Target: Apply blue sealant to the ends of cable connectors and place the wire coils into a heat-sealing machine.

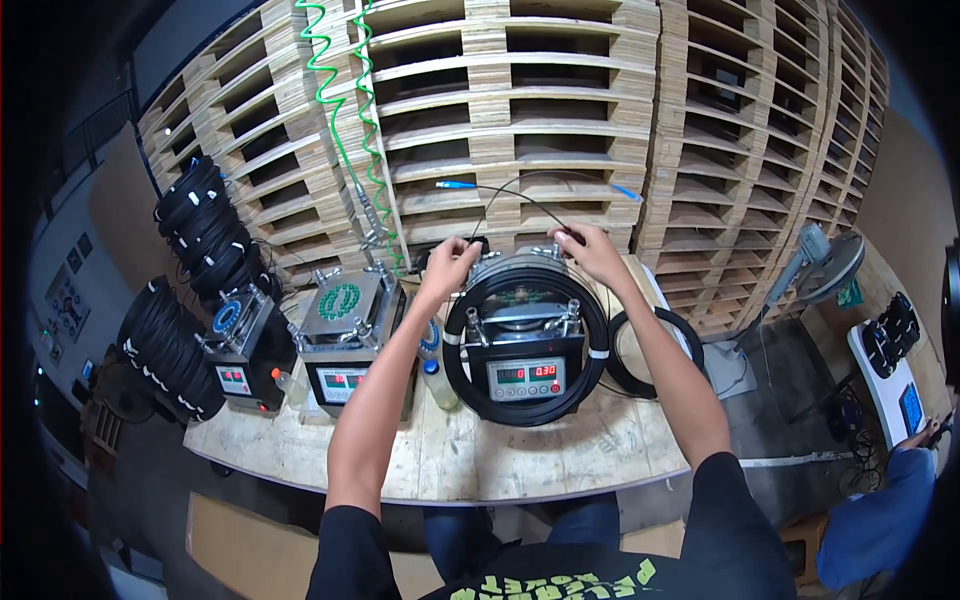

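A black cable coil (455,375) with white ties rests upright against the front of a polishing-type machine (525,365) with a red digital display. Both my hands are above the coil, at the machine's far side. The fingers of my left hand (452,268) pinch a thin cable, and those of my right hand (594,255) pinch another stretch. The two cable ends arc up and cross; one carries a blue connector (456,185) at upper left, the other a blue connector (627,192) at upper right. Metal clamps (570,318) stand on the machine's corners.
Two similar machines (340,345) (240,345) stand left on the wooden table (470,465), with squeeze bottles (438,385) between. Another cable coil (690,350) lies right. Stacked pallets (580,85) rise behind; green spiral hoses (320,65) hang down. A person (880,510) is at far right.
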Demonstrator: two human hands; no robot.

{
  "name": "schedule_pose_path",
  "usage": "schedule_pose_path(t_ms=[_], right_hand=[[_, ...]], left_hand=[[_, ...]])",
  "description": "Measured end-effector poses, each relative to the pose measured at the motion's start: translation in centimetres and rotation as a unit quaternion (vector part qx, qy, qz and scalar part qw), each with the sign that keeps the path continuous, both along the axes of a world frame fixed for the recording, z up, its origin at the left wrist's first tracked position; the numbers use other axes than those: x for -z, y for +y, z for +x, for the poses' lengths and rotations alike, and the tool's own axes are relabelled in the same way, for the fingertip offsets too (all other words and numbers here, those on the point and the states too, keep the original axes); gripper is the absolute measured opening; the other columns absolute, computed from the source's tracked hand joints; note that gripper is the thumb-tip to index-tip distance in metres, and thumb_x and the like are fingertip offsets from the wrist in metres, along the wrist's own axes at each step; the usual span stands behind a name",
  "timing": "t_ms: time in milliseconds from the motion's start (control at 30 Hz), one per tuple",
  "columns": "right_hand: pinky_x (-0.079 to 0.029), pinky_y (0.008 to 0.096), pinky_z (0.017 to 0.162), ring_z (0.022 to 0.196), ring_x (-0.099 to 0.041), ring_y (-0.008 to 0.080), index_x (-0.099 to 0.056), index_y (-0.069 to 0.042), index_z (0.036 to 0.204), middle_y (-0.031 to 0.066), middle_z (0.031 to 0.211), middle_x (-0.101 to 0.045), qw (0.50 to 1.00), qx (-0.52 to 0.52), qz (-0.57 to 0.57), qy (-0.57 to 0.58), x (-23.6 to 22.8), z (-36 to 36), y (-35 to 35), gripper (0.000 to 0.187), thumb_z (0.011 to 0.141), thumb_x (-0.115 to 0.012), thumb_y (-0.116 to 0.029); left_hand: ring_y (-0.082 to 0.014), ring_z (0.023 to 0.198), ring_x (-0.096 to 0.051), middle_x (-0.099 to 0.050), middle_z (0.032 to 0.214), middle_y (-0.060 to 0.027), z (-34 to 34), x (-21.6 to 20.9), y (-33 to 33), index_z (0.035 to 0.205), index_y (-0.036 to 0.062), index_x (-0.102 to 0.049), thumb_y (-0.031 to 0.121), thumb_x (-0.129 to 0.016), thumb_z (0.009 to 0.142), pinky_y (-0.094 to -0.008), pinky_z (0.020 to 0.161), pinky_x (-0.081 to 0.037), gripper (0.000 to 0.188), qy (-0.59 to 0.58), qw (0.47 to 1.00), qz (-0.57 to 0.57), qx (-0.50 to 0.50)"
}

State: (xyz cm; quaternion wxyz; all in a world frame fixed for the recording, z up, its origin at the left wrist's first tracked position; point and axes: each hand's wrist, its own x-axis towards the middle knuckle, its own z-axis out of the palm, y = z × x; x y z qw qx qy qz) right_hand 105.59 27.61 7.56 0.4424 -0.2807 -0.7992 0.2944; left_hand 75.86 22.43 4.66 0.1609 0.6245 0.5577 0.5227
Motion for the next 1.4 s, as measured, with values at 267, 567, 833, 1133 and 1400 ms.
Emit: schedule_pose_path(t_ms=[267, 567, 833, 1133, 1400], right_hand=[[-0.044, 0.0315, 0.070, 0.073, -0.052, 0.0159, -0.061, 0.004, 0.099, 0.0077, 0.075, -0.055, 0.979, 0.175, 0.002, 0.103, 11.1, 3.0, -2.8, 0.037, 0.107, -0.048, -0.030], [-0.045, 0.0352, 0.071, 0.071, -0.054, 0.0226, -0.058, 0.005, 0.092, 0.0148, 0.075, -0.059, 0.974, 0.181, 0.016, 0.132, 10.1, 0.8, -2.6, 0.038, 0.107, -0.045, -0.027], [-0.043, 0.0310, 0.065, 0.066, -0.050, 0.0151, -0.064, 0.002, 0.101, 0.0057, 0.072, -0.055, 0.961, 0.212, 0.104, 0.143, 9.5, 1.6, -0.6, 0.031, 0.106, -0.047, -0.023], [-0.033, 0.0241, 0.053, 0.063, -0.042, 0.0026, -0.069, -0.002, 0.104, -0.0028, 0.068, -0.053, 0.991, 0.060, 0.058, 0.104, -3.0, -2.6, -3.4, 0.017, 0.098, -0.065, -0.018], [-0.043, 0.0330, 0.056, 0.060, -0.054, 0.0138, -0.067, 0.004, 0.100, 0.0099, 0.066, -0.061, 0.995, 0.021, 0.036, 0.089, -4.1, -4.3, -4.2, 0.027, 0.100, -0.059, -0.022]], left_hand=[[-0.0088, 0.081, -0.053, -0.062, 0.086, -0.0010, 0.1, 7.5, -3.5, 0.104, 0.0016, -0.064, 0.027, -0.055, 0.104, -0.0256, 0.076, -0.044, 0.027, -0.134, 0.991, -0.020, 0.017], [-0.0112, 0.083, -0.052, -0.062, 0.088, -0.0045, 1.0, 9.5, -6.0, 0.103, -0.0012, -0.063, 0.026, -0.054, 0.105, -0.0270, 0.080, -0.044, 0.029, -0.180, 0.980, 0.033, -0.073], [-0.0129, 0.079, -0.051, -0.060, 0.084, -0.0050, 1.2, 10.2, -5.8, 0.097, -0.0019, -0.060, 0.025, -0.054, 0.105, -0.0295, 0.077, -0.044, 0.029, -0.185, 0.975, 0.069, -0.099], [-0.0101, 0.069, -0.052, -0.058, 0.079, -0.0038, 3.3, -4.4, -3.4, 0.139, 0.0065, -0.054, 0.002, -0.050, 0.098, -0.0268, 0.066, -0.046, 0.041, -0.040, 0.992, 0.091, 0.072], [-0.0179, 0.079, -0.057, -0.059, 0.093, -0.0118, 10.1, -9.1, -6.3, 0.138, 0.0041, -0.057, 0.008, -0.061, 0.095, -0.0304, 0.074, -0.049, 0.043, 0.083, 0.972, 0.180, 0.123]])
